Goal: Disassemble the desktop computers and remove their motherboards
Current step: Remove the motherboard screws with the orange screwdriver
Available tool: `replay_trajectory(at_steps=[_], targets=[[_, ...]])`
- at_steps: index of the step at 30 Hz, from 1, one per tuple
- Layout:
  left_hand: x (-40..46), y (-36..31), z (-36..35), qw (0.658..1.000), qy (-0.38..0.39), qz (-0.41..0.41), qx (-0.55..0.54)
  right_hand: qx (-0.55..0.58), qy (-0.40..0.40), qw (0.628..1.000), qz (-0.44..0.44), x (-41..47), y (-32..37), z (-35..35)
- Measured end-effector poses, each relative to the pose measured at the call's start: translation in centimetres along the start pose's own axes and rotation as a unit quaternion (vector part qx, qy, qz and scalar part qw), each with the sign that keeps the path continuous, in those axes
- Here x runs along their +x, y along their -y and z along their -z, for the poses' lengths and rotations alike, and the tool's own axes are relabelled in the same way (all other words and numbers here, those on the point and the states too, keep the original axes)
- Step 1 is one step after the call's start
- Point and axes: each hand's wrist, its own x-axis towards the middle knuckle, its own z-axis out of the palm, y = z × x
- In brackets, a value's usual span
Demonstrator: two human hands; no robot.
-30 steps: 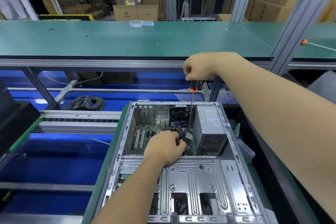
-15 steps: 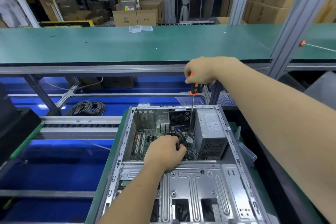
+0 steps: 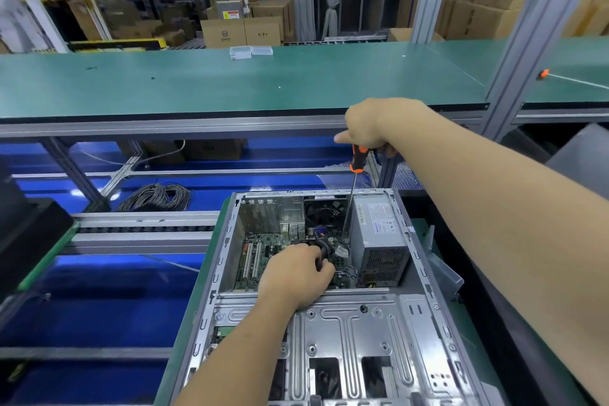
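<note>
While left hand (image 3: 298, 275) grips cables (image 3: 324, 249), right hand (image 3: 369, 125) holds screwdriver (image 3: 354, 181)

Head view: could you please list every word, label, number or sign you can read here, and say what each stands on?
No text can be read.
Label on the power supply: printed lines, too small.
Yellow sticker on the grey box: blurred.
Round logo on the front carton: unreadable.
Mark on the carton beside it: too small.
Sticker on the case rim: too small.
</note>
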Motion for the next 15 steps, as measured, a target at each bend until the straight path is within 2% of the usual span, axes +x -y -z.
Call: replay_trajectory(at_steps=[4,6,8,12,15], targets=[[0.01,0.08,-0.02,1.000,0.000,-0.002,0.001,0.079,0.028,0.994,0.072,0.06,-0.47,0.01],[0.09,0.11,-0.08,1.000,0.003,-0.003,0.002,0.090,0.018,0.995,0.049,-0.05,-0.32,-0.18],[0.15,0.06,-0.11,1.000,0.007,-0.003,0.003,0.066,-0.008,0.998,0.013,0.09,-0.12,-0.24],[0.31,0.13,-0.35,1.000,0.015,-0.016,0.018,0.043,0.007,0.997,0.062,0.54,0.03,-0.12],[0.56,0.35,-0.56,0.999,0.031,-0.007,0.022,-0.007,-0.008,1.000,0.029,0.44,0.23,0.19]])
